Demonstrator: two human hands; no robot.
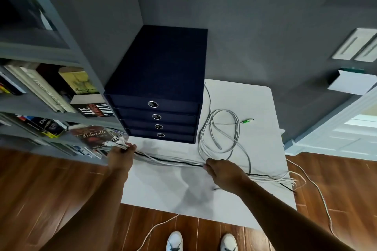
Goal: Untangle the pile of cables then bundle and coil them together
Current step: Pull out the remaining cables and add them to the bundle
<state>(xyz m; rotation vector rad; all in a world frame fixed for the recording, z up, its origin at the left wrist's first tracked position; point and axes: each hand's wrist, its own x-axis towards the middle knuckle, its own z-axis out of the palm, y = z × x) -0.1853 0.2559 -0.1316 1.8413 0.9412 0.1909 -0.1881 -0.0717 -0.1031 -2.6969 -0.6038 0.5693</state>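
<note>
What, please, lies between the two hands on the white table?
In the head view, a straightened bundle of cables, mostly white with one black, runs from the left hand to the right hand over the white table; nothing else lies there.

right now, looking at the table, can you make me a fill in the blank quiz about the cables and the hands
1. The left hand grips one end of the straightened cable bundle, and the right hand grips it farther along; among its pale cables runs one ____ cable.
2. The dark blue drawer unit on the white table has ____ drawers.
3. The loose grey cable beside the drawer unit ends in a ____ plug.
4. One white cable hangs off the table onto the ____ floor.

Missing words: black; four; green; wooden
</note>
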